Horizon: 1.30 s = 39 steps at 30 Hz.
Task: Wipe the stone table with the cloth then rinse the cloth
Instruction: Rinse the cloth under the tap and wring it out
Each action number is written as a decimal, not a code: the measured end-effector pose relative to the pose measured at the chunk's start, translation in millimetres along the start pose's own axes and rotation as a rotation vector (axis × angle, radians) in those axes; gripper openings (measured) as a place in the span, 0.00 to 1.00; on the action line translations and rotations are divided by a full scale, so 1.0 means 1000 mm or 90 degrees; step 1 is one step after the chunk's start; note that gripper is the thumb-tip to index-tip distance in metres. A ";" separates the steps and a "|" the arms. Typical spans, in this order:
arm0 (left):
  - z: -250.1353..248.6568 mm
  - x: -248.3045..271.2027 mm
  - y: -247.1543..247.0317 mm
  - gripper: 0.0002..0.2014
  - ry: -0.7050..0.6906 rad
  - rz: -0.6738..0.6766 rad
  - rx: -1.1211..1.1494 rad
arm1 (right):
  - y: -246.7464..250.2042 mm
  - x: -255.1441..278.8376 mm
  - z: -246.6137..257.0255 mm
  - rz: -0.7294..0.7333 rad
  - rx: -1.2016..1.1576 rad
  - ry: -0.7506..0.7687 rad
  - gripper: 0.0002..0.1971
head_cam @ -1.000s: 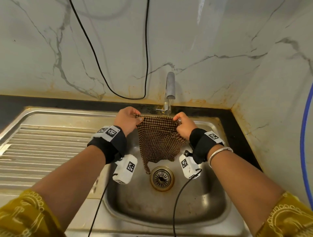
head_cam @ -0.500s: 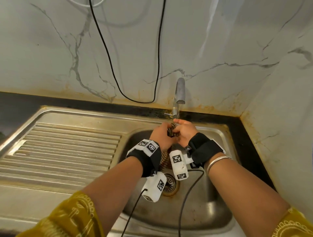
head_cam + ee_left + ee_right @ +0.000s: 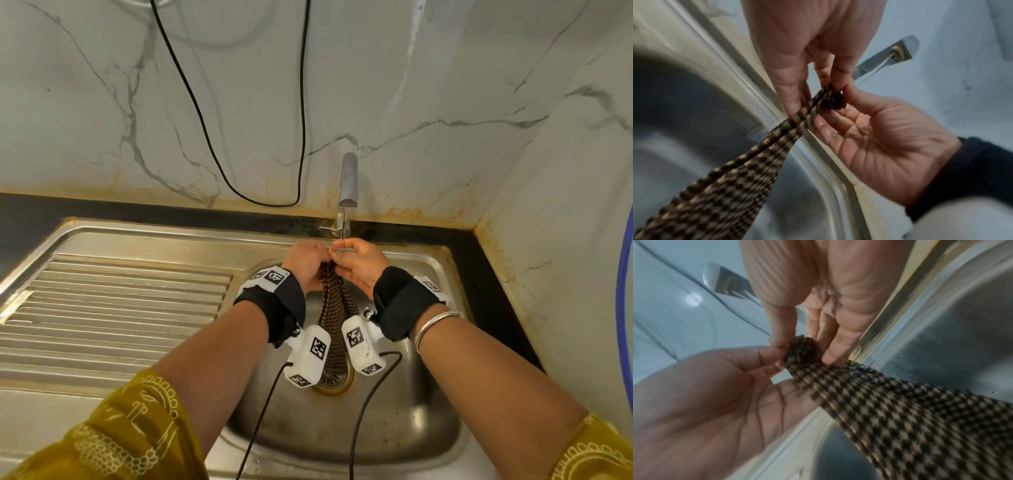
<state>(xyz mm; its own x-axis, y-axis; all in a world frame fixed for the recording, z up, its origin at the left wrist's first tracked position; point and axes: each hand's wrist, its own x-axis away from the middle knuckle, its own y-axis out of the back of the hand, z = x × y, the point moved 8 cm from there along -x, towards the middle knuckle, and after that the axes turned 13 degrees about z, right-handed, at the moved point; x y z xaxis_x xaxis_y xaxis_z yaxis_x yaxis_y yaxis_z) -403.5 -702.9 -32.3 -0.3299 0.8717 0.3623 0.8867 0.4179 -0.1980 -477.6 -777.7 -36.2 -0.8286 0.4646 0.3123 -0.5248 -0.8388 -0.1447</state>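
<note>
The checked cloth (image 3: 334,308) hangs bunched into a narrow strip over the steel sink (image 3: 342,428), its top end pinched between the fingers of the left hand (image 3: 306,263) and right hand (image 3: 358,262), just below the tap (image 3: 347,181) with its thin stream of water.

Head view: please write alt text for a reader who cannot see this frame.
Both hands, the left hand and the right hand, pinch the gathered top of a brown checked cloth under a thin stream from the tap. The cloth hangs over the drain in a steel sink, with a ribbed draining board on the left.
</note>
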 end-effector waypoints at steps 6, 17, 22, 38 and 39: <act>0.014 -0.001 -0.002 0.08 0.024 0.026 0.026 | 0.002 0.000 -0.007 0.024 0.049 0.008 0.11; 0.006 0.011 0.047 0.10 -0.008 -0.131 -0.100 | 0.004 -0.008 0.002 -0.074 0.151 -0.026 0.12; -0.014 0.033 0.053 0.21 -0.002 -0.129 -0.504 | -0.010 -0.018 0.014 -0.037 0.526 -0.040 0.18; 0.037 0.069 0.085 0.21 0.120 -0.102 -0.593 | 0.008 -0.029 0.026 -0.136 0.515 -0.094 0.21; 0.037 0.068 0.086 0.18 0.103 -0.116 -0.570 | 0.006 -0.030 0.027 -0.129 0.487 -0.084 0.23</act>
<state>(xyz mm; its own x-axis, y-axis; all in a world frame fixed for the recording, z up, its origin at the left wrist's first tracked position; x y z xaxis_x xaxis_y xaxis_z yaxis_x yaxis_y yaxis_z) -361.8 -598.2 -58.4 -0.4991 0.7378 0.4545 0.7675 0.1329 0.6271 -451.0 -804.6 -21.6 -0.6768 0.6309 0.3794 -0.3438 -0.7266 0.5949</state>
